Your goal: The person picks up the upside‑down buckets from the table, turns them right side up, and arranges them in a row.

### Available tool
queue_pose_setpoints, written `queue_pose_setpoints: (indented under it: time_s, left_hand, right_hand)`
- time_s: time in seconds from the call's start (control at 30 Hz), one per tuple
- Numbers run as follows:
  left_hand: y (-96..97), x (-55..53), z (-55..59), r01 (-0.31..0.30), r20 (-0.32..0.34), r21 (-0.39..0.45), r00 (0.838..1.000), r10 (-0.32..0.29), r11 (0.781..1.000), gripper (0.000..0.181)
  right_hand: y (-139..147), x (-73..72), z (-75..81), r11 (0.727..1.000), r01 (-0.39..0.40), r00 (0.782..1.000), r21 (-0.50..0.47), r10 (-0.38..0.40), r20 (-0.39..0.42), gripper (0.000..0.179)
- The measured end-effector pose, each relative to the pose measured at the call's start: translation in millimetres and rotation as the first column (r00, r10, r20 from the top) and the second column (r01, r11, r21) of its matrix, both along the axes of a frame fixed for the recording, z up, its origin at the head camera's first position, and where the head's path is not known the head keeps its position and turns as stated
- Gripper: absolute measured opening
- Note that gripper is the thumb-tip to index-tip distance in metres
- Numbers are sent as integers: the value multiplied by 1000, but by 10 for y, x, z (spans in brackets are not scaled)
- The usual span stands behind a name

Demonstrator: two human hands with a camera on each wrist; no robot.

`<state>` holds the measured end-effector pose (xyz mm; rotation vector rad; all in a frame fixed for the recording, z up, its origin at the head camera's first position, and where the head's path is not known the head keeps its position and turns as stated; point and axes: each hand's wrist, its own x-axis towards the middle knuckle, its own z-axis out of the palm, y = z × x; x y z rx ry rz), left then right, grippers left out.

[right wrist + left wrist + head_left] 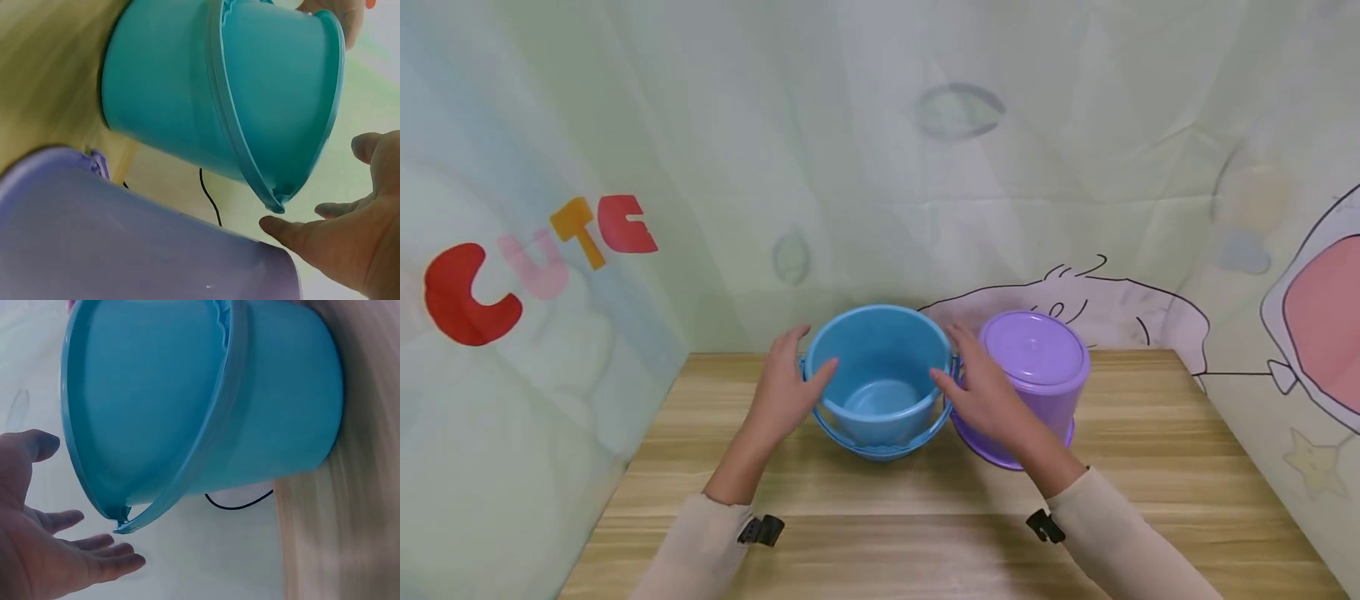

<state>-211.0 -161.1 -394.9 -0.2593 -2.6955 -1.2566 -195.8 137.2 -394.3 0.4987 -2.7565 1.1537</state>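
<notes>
Head view: A blue bucket point(880, 367) stands upright on the tabletop point(910, 533), near its far edge, with its mouth up and its handle point(883, 450) lowered across the front. The left hand point(788, 387) and the right hand point(981, 392) flank the rim, one on each side. On both, the fingers point(792, 335) are spread from the thumb, and neither hand grips the wall; contact cannot be judged from this angle. Just beside the blue bucket, on the right, a purple bucket point(1033, 354) stands inverted, base upward, partly behind the right hand and forearm. Behind the tabletop hangs a printed backdrop point(850, 167).

Left wrist view: The left hand is open, thumb well apart from the slightly bent fingers. The fingertips lie just beside the rim and the handle's joint, with a gap visible and nothing held.

Right wrist view: The right hand is likewise open, thumb and fingers apart, holding nothing. One fingertip lies close to the handle's joint; whether it touches cannot be told. The purple bucket's wall fills the lower left.
</notes>
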Motion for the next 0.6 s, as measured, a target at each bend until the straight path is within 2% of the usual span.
queue_pose_setpoints:
  time_s: [0.13,0.3,0.47,0.6]
  left_hand:
    - [-8,93,-71,-9,23,20,1000,9,1000,73]
    - [-11,164,-147,1,29,90,1000,-4,996,69]
    - [4,184,-190,23,29,138,999,-27,990,66]
    - [2,175,-214,20,43,145,999,-26,989,66]
  right_hand:
    - [-2,58,-79,1000,10,1000,1,-10,30,72]
    - [-14,89,-108,1000,25,998,17,-25,58,72]
    - [-20,113,-127,999,29,997,25,-31,75,72]
    - [-20,115,-147,999,33,997,24,-35,74,72]
